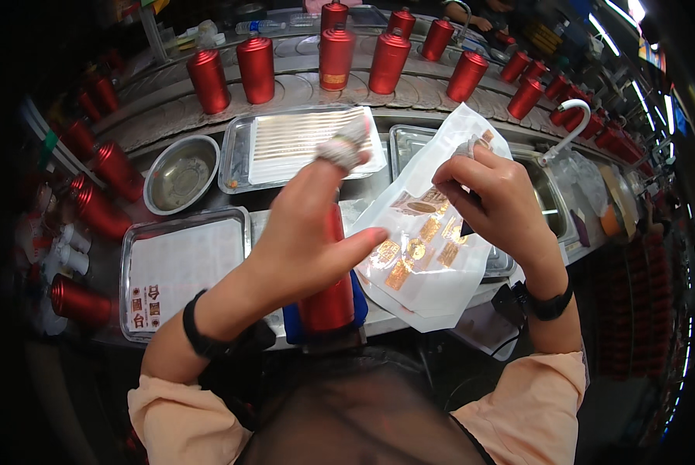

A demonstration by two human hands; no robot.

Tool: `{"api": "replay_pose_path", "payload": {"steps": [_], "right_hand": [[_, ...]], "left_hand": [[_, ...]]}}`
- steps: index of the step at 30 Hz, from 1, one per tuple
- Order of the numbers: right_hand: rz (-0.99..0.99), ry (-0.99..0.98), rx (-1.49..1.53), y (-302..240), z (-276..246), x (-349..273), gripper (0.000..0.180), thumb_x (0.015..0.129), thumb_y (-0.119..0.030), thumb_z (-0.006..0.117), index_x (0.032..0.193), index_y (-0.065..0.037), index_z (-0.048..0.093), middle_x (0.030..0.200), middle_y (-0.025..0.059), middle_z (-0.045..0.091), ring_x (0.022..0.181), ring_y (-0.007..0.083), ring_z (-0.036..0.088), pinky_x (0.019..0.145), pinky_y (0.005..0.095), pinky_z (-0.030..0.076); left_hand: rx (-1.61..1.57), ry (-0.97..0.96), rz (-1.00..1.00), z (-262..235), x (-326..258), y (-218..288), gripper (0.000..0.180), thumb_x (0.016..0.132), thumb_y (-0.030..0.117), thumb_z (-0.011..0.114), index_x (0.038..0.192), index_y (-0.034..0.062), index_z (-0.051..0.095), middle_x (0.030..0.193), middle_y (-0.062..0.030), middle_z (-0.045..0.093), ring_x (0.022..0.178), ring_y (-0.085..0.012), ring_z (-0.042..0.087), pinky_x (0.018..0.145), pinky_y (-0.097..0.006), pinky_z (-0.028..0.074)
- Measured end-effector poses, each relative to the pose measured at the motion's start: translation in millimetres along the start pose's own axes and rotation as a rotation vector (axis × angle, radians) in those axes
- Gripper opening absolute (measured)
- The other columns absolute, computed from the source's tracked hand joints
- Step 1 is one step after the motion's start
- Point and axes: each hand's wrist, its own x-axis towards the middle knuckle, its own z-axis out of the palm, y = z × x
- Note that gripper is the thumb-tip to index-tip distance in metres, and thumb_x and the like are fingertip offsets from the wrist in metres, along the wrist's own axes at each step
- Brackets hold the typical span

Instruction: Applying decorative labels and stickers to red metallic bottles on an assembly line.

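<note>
My left hand (pixel 305 225) hovers over a red bottle (pixel 326 308), thumb stretched out and apart from the fingers. Its wrapped fingertips are smeared by motion, and I see nothing held in it. That bottle rests on a blue cloth (pixel 359 298) at the near edge, partly hidden by the hand. On the right, my right hand (pixel 498 194) has its fingers curled and pinched at a translucent white decal sheet (pixel 432 306) with gold printed patches. The sheet slants across a metal tray (pixel 403 143) and overhangs the counter edge.
A tray with a striped sheet (pixel 293 151) lies behind my left hand. Left of it are a metal bowl (pixel 182 174) and a tray with a printed white sheet (pixel 184 260). Red bottles (pixel 260 70) line the conveyor (pixel 293 93); a white faucet (pixel 572 108) rises over the sink at right.
</note>
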Motion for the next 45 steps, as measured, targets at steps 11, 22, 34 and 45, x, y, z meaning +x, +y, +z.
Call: {"api": "replay_pose_path", "payload": {"steps": [11, 22, 34, 45], "right_hand": [[0.513, -0.09, 0.988, -53.3, 44.2, -54.0, 0.055, 0.077, -0.017, 0.083, 0.125, -0.006, 0.057, 0.101, -0.0031, 0.059, 0.063, -0.0009, 0.043, 0.058, 0.0154, 0.037], [0.715, -0.387, 1.317, -73.4, 80.6, -89.1, 0.013, 0.092, -0.013, 0.069, 0.096, -0.001, 0.07, 0.079, -0.0036, 0.064, 0.067, 0.0004, 0.052, 0.058, 0.0182, 0.041], [0.707, -0.359, 1.076, -63.7, 106.8, -76.0, 0.018, 0.091, -0.016, 0.07, 0.085, 0.001, 0.067, 0.069, -0.0016, 0.062, 0.062, 0.0028, 0.053, 0.056, 0.0202, 0.041], [0.747, -0.357, 1.071, -64.5, 115.2, -70.5, 0.016, 0.091, -0.014, 0.07, 0.084, 0.001, 0.066, 0.068, -0.0013, 0.061, 0.062, 0.0033, 0.053, 0.055, 0.0205, 0.041]], "left_hand": [[-0.614, -0.022, -0.476, 8.0, -11.3, 38.6, 0.018, 0.089, -0.001, 0.068, 0.106, -0.0017, 0.068, 0.096, -0.0035, 0.071, 0.087, -0.0092, 0.067, 0.078, -0.025, 0.054], [-0.6, 0.337, -0.856, -21.7, -133.8, 37.4, 0.026, 0.092, 0.003, 0.064, 0.117, -0.001, 0.06, 0.095, -0.0113, 0.072, 0.081, -0.0168, 0.071, 0.063, -0.027, 0.056], [-0.688, 0.498, -0.89, -1.1, -177.4, -0.7, 0.042, 0.09, -0.001, 0.065, 0.13, 0.0001, 0.053, 0.1, -0.0085, 0.068, 0.088, -0.0129, 0.065, 0.08, -0.026, 0.052], [-0.753, 0.455, -0.924, 0.9, -178.0, -14.5, 0.041, 0.092, -0.001, 0.063, 0.132, -0.0002, 0.051, 0.103, -0.0086, 0.067, 0.094, -0.0117, 0.065, 0.083, -0.024, 0.051]]}}
